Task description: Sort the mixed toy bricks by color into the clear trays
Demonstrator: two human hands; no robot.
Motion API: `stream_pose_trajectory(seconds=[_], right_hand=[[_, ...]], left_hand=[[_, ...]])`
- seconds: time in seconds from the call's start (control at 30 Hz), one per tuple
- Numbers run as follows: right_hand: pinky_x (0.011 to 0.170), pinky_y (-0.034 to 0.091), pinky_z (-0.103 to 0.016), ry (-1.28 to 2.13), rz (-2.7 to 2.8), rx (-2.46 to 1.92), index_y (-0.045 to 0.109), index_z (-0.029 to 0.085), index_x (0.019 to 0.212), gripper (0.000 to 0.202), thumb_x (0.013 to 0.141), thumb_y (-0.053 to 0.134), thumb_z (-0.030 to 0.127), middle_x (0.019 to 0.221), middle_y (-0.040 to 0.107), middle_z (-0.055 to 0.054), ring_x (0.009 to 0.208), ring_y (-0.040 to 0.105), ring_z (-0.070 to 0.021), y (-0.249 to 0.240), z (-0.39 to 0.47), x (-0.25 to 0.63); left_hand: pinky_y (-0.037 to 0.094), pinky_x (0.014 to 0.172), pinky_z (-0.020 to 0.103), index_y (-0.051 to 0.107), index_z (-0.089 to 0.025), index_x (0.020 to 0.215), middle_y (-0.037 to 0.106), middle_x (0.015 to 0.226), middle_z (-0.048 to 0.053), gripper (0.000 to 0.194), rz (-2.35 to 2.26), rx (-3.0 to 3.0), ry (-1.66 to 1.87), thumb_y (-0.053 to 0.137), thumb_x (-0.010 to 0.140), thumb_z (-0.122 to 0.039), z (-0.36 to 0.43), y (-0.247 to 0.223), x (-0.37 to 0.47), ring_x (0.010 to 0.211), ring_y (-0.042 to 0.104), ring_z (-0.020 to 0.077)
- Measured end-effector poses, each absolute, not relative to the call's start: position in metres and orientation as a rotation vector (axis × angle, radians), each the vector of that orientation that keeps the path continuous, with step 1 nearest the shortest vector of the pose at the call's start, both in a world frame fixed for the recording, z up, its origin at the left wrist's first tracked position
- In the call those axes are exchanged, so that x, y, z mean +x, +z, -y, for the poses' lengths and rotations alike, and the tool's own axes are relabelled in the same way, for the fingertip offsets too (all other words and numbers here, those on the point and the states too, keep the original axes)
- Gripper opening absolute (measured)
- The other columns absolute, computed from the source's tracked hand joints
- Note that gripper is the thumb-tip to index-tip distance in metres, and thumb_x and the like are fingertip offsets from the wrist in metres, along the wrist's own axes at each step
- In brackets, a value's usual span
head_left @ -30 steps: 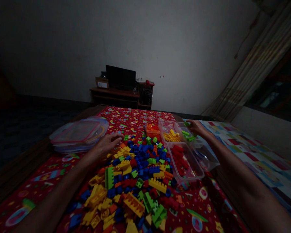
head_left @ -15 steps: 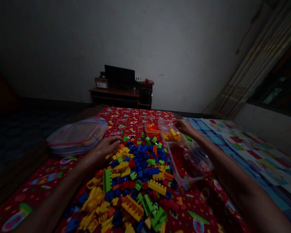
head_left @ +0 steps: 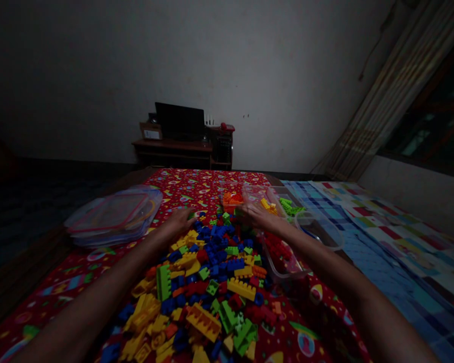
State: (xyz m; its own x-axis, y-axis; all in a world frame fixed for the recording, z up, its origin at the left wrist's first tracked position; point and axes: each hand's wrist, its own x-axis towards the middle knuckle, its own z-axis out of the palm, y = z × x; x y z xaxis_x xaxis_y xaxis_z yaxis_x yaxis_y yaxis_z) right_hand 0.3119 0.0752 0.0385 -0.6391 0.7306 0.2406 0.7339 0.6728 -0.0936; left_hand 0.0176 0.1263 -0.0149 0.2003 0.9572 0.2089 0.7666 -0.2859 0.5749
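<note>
A heap of toy building blocks in blue, yellow, green, red and orange spreads over the red patterned cloth. At the far left edge of the heap, my left hand has its fingers closed at a small green block. My right hand reaches over the heap's far right side, beside the boxes; its fingers are dim and blurred, so their grip is unclear. Right of the heap lies a clear box of red blocks, partly hidden by my right forearm. Behind it, a clear box holds yellow blocks.
Orange blocks and green blocks sit in other clear boxes. A round-cornered clear container stands at the right. Stacked clear lids lie at the left. Beyond the cloth is a desk with a monitor.
My right hand has moved left from above the yellow blocks' box to the heap's far edge. My left hand has shifted slightly forward and closed at the green block.
</note>
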Motion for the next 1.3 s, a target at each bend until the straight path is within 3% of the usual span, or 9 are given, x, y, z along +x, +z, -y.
stream_pose_trajectory(seconds=[0.1,0.23,0.4,0.53,0.67,0.9,1.1,1.3], right_hand=[[0.075,0.040,-0.027,-0.062,2.573,-1.252,0.059,0.012,0.099,0.020,0.090,0.052,0.029,0.091,0.062,-0.010,0.082,0.053,-0.0163,0.049,-0.072,0.305],[0.071,0.039,-0.026,-0.094,2.553,-1.399,0.060,0.012,0.100,0.031,0.093,0.045,0.039,0.087,0.063,-0.009,0.078,0.055,-0.0166,0.060,-0.070,0.272],[0.074,0.043,-0.028,-0.062,2.727,-1.492,0.060,0.012,0.111,0.028,0.088,0.050,0.023,0.107,0.065,-0.015,0.092,0.059,-0.0212,0.054,-0.072,0.239],[0.072,0.043,-0.027,-0.016,2.666,-1.533,0.061,0.012,0.112,0.029,0.085,0.050,0.018,0.102,0.067,-0.014,0.090,0.061,-0.0212,0.046,-0.075,0.239],[0.069,0.042,-0.024,0.108,2.519,-1.540,0.059,0.014,0.117,0.035,0.082,0.055,0.018,0.104,0.068,-0.012,0.091,0.062,-0.0201,0.053,-0.076,0.254],[0.073,0.041,-0.025,0.105,2.546,-1.544,0.060,0.013,0.112,0.031,0.082,0.055,0.014,0.103,0.068,-0.012,0.093,0.061,-0.0208,0.063,-0.070,0.257],[0.081,0.044,-0.029,-0.002,2.618,-1.569,0.057,0.013,0.114,0.027,0.088,0.048,0.014,0.109,0.063,-0.014,0.098,0.058,-0.0204,0.045,-0.074,0.225],[0.071,0.042,-0.026,0.008,2.602,-1.557,0.061,0.012,0.108,0.024,0.086,0.051,0.016,0.099,0.065,-0.012,0.087,0.058,-0.0189,0.046,-0.079,0.224]], left_hand=[[0.046,0.081,0.035,0.066,-0.021,0.077,0.069,0.079,0.008,0.022,-1.619,2.126,0.790,0.063,0.060,-0.034,-0.132,-0.015,0.024,0.094,0.064,0.0305],[0.047,0.075,0.032,0.067,-0.021,0.084,0.070,0.081,0.008,0.029,-1.591,2.129,0.836,0.062,0.056,-0.027,-0.130,-0.007,0.030,0.090,0.065,0.0292],[0.049,0.067,0.030,0.068,-0.018,0.101,0.070,0.075,0.004,0.048,-1.552,2.055,0.870,0.063,0.057,-0.037,-0.113,0.010,0.030,0.081,0.065,0.0264],[0.052,0.071,0.034,0.067,-0.016,0.110,0.074,0.089,0.007,0.063,-1.360,1.930,0.909,0.066,0.057,-0.049,-0.081,0.020,0.027,0.084,0.066,0.0269],[0.052,0.084,0.036,0.069,-0.021,0.110,0.071,0.113,0.007,0.059,-1.253,1.952,0.767,0.067,0.059,-0.052,-0.043,0.022,0.025,0.099,0.065,0.0286],[0.051,0.087,0.036,0.074,-0.024,0.098,0.073,0.109,0.007,0.044,-1.275,2.116,0.660,0.061,0.067,-0.052,-0.024,0.020,0.032,0.101,0.066,0.0305],[0.052,0.085,0.037,0.073,-0.020,0.097,0.073,0.105,0.010,0.049,-1.362,2.155,0.785,0.050,0.073,-0.056,-0.031,0.018,0.017,0.097,0.067,0.0294],[0.052,0.084,0.034,0.073,-0.019,0.098,0.075,0.100,0.008,0.053,-1.426,2.125,0.748,0.045,0.074,-0.057,-0.031,0.011,-0.004,0.092,0.068,0.0275]])
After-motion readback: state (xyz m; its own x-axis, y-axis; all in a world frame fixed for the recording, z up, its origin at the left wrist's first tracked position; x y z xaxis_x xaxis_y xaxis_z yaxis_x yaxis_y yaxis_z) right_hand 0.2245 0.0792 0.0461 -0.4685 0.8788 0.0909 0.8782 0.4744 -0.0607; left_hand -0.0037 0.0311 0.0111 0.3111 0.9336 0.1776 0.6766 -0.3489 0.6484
